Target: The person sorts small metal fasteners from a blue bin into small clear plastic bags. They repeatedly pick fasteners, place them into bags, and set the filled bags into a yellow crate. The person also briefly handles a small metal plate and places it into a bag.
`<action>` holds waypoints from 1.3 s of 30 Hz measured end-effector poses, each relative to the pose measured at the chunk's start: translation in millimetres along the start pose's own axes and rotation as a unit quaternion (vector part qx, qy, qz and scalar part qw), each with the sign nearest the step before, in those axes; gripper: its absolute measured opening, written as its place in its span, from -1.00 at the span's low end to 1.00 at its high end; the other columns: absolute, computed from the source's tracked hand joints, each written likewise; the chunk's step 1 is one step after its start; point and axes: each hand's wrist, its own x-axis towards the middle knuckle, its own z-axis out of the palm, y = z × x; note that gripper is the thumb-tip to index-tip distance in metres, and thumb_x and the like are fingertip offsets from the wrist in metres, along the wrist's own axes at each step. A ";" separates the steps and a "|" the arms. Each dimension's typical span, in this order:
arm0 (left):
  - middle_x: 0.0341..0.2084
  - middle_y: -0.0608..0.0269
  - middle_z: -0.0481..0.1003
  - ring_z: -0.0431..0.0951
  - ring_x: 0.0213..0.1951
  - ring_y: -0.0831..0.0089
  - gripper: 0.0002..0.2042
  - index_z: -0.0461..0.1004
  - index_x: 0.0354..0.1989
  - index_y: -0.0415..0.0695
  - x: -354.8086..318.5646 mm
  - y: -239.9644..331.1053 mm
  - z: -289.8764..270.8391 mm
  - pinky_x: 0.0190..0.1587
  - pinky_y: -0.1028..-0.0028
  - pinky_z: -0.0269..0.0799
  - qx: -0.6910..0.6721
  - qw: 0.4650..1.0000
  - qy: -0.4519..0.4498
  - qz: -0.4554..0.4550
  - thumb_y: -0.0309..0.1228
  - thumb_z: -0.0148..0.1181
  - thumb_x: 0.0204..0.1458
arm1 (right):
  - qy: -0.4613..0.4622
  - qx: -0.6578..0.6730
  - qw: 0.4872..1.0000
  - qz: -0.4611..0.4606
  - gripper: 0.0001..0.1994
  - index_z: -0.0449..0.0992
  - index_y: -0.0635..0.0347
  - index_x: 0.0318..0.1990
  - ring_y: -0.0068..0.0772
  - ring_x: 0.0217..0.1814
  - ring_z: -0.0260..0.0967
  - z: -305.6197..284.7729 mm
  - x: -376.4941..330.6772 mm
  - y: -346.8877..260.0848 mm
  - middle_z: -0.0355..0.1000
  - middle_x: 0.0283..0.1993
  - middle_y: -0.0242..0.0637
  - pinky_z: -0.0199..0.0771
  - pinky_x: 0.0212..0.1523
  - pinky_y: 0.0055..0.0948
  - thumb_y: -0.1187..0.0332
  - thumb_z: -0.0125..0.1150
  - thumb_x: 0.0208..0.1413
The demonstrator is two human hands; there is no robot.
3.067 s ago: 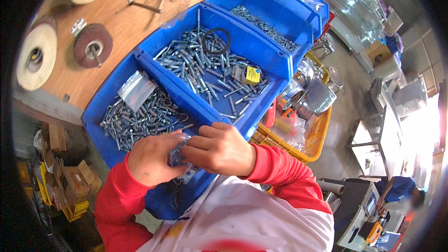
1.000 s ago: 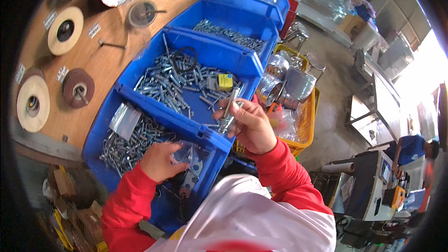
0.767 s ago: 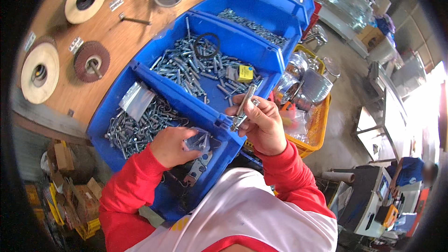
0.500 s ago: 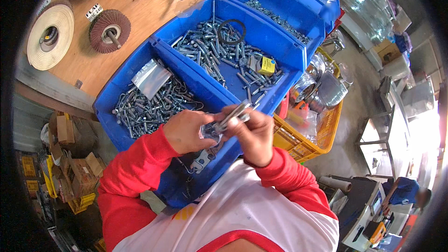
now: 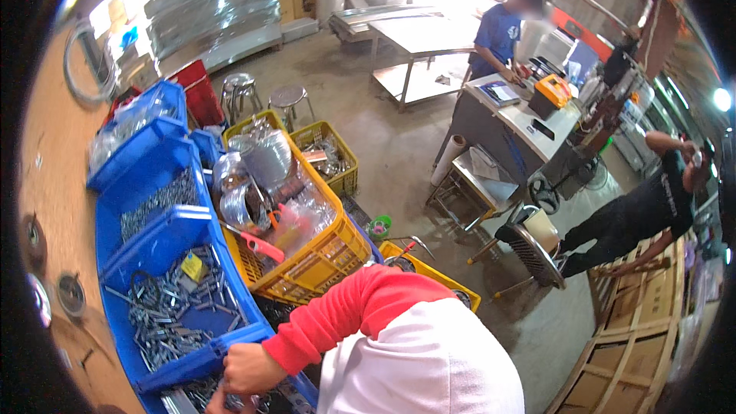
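My right hand (image 5: 251, 370) is closed, its knuckles up, over the nearest blue bin at the lower edge of the head view. What its fingers hold, if anything, is hidden. Only a small part of my left hand (image 5: 221, 400) shows below it, cut off by the frame, so its fingers cannot be read. Loose metal bolts (image 5: 201, 389) lie in that bin around the hands. Just beyond, a blue bin (image 5: 224, 343) holds more bolts (image 5: 157, 322) and a small yellow box (image 5: 192, 266).
Small fasteners (image 5: 159, 203) fill a farther blue bin. A yellow crate (image 5: 310, 264) with wire coils and plastic bags stands right of the bins. One person (image 5: 497, 34) is at a desk (image 5: 529, 132); another (image 5: 640, 211) stands by a chair (image 5: 534, 253). A wooden board (image 5: 54, 153) runs along the left.
My view has swung up and to the right, bringing the room and two people into sight. The hands now sit at the lower edge; the metal pieces seen in my right hand are hidden.
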 end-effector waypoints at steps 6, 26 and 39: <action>-0.38 0.05 0.66 0.55 -0.36 0.35 -0.52 0.60 -0.01 -0.27 2.2 -9.4 -5.2 -0.21 0.29 0.53 -0.039 0.996 -0.074 -0.035 -0.17 0.50 0.00 | 0.064 -0.042 0.997 -0.017 -0.81 0.64 0.02 -0.51 -0.10 -0.47 0.56 -6.3 15.1 -4.6 0.53 -0.58 -0.29 0.44 -0.51 -0.12 0.14 0.33 -0.12; -0.59 0.04 0.60 0.55 -0.65 0.37 -0.79 0.68 -0.27 -0.25 39.2 -18.9 -10.0 -0.53 0.39 0.40 -0.048 0.985 0.022 -0.163 -0.42 0.34 -0.08 | 0.277 0.140 0.903 0.297 -0.79 0.66 0.29 -0.23 -0.35 -0.40 0.57 -148.6 48.3 367.2 0.60 -0.43 -0.12 0.52 -0.34 -0.32 0.31 0.25 0.20; -0.50 0.06 0.64 0.58 -0.46 0.42 -0.73 0.66 -0.28 -0.27 22.9 -117.7 -15.5 -0.29 0.35 0.51 -0.063 0.976 -0.033 -0.207 -0.29 0.47 0.02 | -0.100 -0.135 0.952 0.254 -0.60 0.67 -0.06 0.05 0.13 0.33 0.32 14.8 112.8 456.4 0.39 0.28 -0.05 0.43 0.23 0.06 0.01 0.17 0.16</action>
